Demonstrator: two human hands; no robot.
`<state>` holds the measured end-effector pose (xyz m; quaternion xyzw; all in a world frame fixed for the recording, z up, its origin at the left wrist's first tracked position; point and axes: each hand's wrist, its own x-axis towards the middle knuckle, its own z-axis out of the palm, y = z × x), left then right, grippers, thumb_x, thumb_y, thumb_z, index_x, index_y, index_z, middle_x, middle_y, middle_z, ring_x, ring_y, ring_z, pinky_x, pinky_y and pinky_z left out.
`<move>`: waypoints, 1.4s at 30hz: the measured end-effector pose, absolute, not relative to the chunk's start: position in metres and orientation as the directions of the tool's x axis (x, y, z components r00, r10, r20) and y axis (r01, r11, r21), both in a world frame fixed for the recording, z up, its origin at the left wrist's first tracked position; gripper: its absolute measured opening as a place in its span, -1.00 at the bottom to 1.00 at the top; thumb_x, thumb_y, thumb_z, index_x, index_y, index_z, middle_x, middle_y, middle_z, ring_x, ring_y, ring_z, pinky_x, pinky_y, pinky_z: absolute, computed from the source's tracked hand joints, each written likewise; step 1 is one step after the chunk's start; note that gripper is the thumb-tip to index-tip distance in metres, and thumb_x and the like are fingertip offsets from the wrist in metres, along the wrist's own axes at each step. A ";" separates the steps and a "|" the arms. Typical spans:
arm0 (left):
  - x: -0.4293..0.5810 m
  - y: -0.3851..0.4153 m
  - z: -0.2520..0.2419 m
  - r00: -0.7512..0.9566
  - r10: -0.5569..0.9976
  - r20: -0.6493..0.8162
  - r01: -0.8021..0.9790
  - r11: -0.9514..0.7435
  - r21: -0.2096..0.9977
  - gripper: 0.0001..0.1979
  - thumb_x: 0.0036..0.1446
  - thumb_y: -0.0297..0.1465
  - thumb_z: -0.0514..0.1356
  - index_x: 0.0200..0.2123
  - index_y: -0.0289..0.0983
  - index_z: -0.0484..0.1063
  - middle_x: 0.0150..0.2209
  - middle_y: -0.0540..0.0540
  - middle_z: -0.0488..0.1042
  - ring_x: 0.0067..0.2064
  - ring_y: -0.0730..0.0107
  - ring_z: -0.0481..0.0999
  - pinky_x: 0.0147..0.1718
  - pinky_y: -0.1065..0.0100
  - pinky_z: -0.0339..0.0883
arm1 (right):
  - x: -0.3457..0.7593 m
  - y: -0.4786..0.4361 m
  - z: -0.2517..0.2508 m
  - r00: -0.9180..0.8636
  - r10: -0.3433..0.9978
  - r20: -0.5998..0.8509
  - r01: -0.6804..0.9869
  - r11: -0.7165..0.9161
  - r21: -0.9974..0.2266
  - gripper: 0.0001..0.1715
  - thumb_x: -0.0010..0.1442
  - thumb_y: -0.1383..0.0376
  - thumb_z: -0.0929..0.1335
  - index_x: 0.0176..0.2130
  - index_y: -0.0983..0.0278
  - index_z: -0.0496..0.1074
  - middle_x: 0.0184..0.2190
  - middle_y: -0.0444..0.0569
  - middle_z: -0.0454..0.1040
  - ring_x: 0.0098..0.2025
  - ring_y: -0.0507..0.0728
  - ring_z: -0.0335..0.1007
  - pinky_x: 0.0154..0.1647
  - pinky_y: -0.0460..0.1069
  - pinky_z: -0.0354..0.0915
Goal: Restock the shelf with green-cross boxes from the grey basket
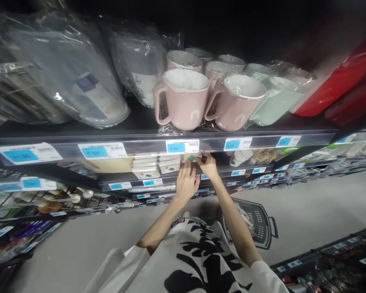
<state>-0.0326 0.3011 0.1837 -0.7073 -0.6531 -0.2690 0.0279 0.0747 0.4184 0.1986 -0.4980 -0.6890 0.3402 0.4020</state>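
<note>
On the lower shelf, under the ledge with price tags, sits a small pale packet with a green print (189,157). My left hand (186,183) rests at its front, fingers stretched out and thumb apart. Just right of the packet, my right hand (208,167) is closed in a pinch, with a small dark brown thing (204,158) at its fingertips. What that thing is I cannot make out. Left of my hands are stacks of white patterned packets (170,165), and a white wrapped item (240,157) lies to the right.
Pink mugs (187,99), a mint mug (277,99) and plastic-wrapped clear jugs (82,81) stand on the shelf above. That shelf's tagged edge (210,140) overhangs my hands. A dark shopping basket (260,224) is on the floor to the right, near my body.
</note>
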 end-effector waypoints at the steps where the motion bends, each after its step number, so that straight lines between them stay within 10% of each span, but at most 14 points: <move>1: -0.033 0.301 0.184 0.005 0.908 0.419 0.940 -0.148 0.309 -0.53 0.37 -0.30 0.02 0.21 -0.44 0.40 0.40 -0.47 0.16 0.47 -0.09 0.07 0.33 -0.11 0.18 | 0.075 0.418 0.199 -0.175 0.960 0.218 0.398 0.272 -0.876 -0.70 0.17 0.13 0.46 -0.12 0.20 0.50 -0.16 0.04 0.66 -0.12 0.24 0.64 -0.02 0.11 0.53; 42: -0.027 0.296 0.185 -0.025 0.894 0.446 0.935 -0.137 0.327 -0.48 0.40 -0.20 0.03 0.23 -0.43 0.40 0.39 -0.44 0.20 0.47 -0.13 0.05 0.36 -0.16 0.14 | 0.058 0.423 0.211 -0.025 0.983 0.184 0.302 0.183 -0.936 -0.75 0.22 0.08 0.37 -0.26 0.21 0.49 -0.20 0.07 0.68 -0.11 0.25 0.62 -0.11 0.06 0.49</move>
